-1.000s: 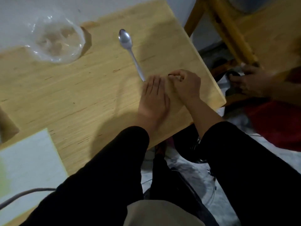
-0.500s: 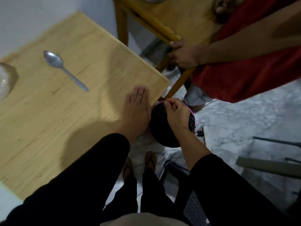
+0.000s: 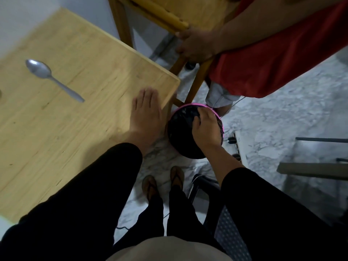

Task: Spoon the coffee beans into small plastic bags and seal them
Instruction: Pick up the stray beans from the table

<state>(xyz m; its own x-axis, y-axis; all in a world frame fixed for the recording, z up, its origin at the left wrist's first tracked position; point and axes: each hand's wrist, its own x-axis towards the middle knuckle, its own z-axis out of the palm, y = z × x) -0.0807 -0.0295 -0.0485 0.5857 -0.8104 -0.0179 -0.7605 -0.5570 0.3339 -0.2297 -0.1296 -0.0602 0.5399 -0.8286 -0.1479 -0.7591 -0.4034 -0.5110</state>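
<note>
A metal spoon (image 3: 54, 81) lies on the wooden table (image 3: 84, 53), bowl pointing to the far left. My left hand (image 3: 146, 112) rests flat and open on the table near its right corner, well right of the spoon. My right hand (image 3: 206, 129) hangs off the table, over a round bin with a black liner and pink rim (image 3: 180, 127) on the floor. Its fingers point down into the bin, loosely apart, and I see nothing in them. No bags or coffee beans are in view.
Another person in a red garment (image 3: 273, 59) stands at the upper right, one hand (image 3: 195, 46) gripping a wooden chair (image 3: 169, 14). My sandalled feet (image 3: 150, 185) stand on the marble floor. A black perforated seat (image 3: 229, 234) is by my right leg.
My right hand left the table edge and now sits lower over the bin, its pinch loosened. My view swung right, so the clear bag at the far left dropped out of sight. The left hand stayed flat.
</note>
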